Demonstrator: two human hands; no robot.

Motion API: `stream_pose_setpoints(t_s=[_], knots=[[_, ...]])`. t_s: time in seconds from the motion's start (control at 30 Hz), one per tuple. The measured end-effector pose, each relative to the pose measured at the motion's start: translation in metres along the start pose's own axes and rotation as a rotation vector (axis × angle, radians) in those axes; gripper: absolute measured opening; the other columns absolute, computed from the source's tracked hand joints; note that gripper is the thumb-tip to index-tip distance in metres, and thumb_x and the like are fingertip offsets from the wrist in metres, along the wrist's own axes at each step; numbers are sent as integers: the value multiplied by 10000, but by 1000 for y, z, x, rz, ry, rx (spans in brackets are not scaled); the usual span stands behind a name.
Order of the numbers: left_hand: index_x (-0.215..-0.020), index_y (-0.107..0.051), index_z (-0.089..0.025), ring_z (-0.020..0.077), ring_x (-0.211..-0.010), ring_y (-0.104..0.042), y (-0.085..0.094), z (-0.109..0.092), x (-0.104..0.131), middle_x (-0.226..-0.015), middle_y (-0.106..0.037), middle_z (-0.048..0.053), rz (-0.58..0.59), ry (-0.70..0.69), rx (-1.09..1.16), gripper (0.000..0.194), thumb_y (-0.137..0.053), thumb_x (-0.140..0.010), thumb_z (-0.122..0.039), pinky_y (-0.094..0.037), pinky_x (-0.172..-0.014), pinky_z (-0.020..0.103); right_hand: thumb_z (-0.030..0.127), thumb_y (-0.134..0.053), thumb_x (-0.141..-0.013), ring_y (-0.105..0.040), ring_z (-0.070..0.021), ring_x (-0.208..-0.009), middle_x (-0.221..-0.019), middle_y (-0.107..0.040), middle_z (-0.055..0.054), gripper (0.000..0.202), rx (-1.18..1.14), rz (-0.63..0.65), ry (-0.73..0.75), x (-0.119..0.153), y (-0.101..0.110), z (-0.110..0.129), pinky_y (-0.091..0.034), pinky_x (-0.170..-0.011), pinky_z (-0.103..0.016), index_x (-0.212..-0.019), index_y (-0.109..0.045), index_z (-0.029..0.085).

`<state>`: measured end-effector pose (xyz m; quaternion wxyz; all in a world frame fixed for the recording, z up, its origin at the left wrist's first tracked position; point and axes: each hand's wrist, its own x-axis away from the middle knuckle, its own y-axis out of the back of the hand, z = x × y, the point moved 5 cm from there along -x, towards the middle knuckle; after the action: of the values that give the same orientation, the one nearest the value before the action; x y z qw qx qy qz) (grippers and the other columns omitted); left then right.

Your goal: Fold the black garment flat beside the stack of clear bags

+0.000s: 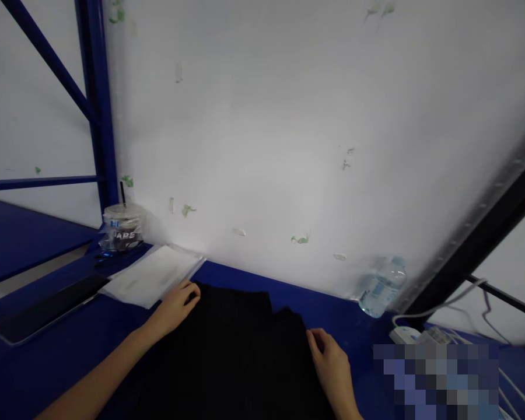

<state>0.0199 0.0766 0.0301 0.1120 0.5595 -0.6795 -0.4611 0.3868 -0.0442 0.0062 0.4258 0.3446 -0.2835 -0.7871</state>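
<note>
A black garment, possibly a shirt, lies spread on the blue table in front of me, with a notch in its far edge. At its far left corner my left hand is closed, thumb and fingers pinching the cloth. On the opposite side my right hand grips the garment's right edge, fingertips together. The near part of the garment runs out of the bottom of the view.
White plastic packets and a dark flat tray-like object lie to the left. Behind them stands a plastic-wrapped drink cup. At right are a clear bottle, a white power strip with cables, and a pixelated patch. A white wall rises behind.
</note>
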Motion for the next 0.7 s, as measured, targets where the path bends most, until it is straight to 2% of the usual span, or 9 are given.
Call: stream_pose_setpoints(t_s=[0.47, 0.7], knots=[[-799, -583, -213, 159, -679, -512, 2, -3, 0, -843, -532, 6, -4, -4, -1, 143, -450, -846, -238, -410, -662, 284, 506, -384, -836, -665, -224, -779, -829, -701, -46, 367, -9, 22, -12, 1, 2, 3, -474, -667, -308, -820, -636, 240], [-805, -585, -224, 164, -692, -519, 0, 1, 0, -840, -544, 4, -11, 0, 3, 143, -454, -844, -263, -419, -669, 290, 493, -408, -828, -673, -218, -748, -794, -707, -38, 341, -12, -13, 3, 1, 3, 5, -481, -640, -296, -799, -642, 246]])
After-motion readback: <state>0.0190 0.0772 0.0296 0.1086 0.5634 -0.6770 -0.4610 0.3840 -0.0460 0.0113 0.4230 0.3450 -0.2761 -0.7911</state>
